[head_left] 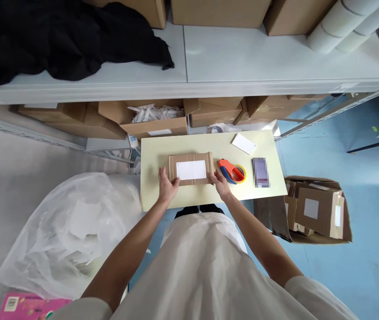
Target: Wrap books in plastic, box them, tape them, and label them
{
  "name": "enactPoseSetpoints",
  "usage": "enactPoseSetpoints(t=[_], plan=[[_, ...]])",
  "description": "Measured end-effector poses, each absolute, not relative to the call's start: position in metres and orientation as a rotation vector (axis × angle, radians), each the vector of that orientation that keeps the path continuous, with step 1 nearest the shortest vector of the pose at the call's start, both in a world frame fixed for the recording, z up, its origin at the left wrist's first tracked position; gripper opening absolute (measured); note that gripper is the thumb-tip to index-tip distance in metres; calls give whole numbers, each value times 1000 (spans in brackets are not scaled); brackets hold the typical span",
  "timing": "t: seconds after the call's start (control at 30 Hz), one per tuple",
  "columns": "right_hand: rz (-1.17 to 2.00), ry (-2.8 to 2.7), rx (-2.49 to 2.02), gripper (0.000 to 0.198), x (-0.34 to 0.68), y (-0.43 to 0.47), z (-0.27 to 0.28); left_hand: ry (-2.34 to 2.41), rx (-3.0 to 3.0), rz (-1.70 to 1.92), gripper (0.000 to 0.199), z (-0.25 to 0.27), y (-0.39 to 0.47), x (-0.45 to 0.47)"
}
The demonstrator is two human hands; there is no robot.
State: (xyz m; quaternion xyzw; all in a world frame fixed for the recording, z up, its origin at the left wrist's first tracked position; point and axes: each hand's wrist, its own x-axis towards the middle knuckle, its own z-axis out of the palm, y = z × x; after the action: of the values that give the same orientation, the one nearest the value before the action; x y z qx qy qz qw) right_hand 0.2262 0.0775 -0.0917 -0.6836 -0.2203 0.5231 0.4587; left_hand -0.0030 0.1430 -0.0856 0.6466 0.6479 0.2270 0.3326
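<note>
A small brown cardboard box (pixel 191 157) with a white label (pixel 191 170) on its top lies on the pale yellow table (pixel 156 195). At the box's near left corner is my left hand (pixel 168 186), its thumb on the top by the label and its fingers along the left side. My right hand (pixel 221 184) grips the near right corner, with part of its fingers hidden. Just right of the box lies an orange and blue tape dispenser (pixel 231 171) with a yellow-rimmed roll.
A white card (pixel 244 143) and a blurred purple item (pixel 260 172) lie on the table's right. An open carton (pixel 346 222) holding boxes stands on the floor at right. A plastic bag (pixel 85 222) bulges at left. Beyond the table is a shelf (pixel 242 58) with cartons and black cloth (pixel 76 40).
</note>
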Motion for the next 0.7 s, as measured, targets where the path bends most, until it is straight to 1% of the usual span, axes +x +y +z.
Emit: enactPoseSetpoints(t=[0.07,0.13,0.2,0.27,0.33,0.37,0.43,0.5,0.6,0.7], plan=[[1333,-520,-1695,79,235,71,-92,1681,1875,548,77,-73,148,9],[1392,-494,-1688,80,243,64,-95,1588,2122,411,78,-59,155,29],[1451,-473,-1654,79,249,58,-100,1356,2372,189,88,-47,163,54],[1480,-476,-1634,74,253,54,-105,1095,2522,-32,106,-41,170,78],[1427,-562,-1710,61,257,55,-109,974,2569,-183,123,-39,176,95],[1357,-654,-1790,52,259,59,-110,964,2571,-230,127,-40,178,100],[1178,-924,-1970,33,266,73,-110,994,2557,-283,131,-41,181,104],[1058,-1203,-2078,27,274,95,-110,1026,2533,-313,132,-41,181,103],[1080,-1412,-2090,29,283,128,-110,1058,2486,-340,135,-42,180,100],[1192,-1381,-2022,47,284,149,-110,1083,2437,-348,136,-45,179,99]])
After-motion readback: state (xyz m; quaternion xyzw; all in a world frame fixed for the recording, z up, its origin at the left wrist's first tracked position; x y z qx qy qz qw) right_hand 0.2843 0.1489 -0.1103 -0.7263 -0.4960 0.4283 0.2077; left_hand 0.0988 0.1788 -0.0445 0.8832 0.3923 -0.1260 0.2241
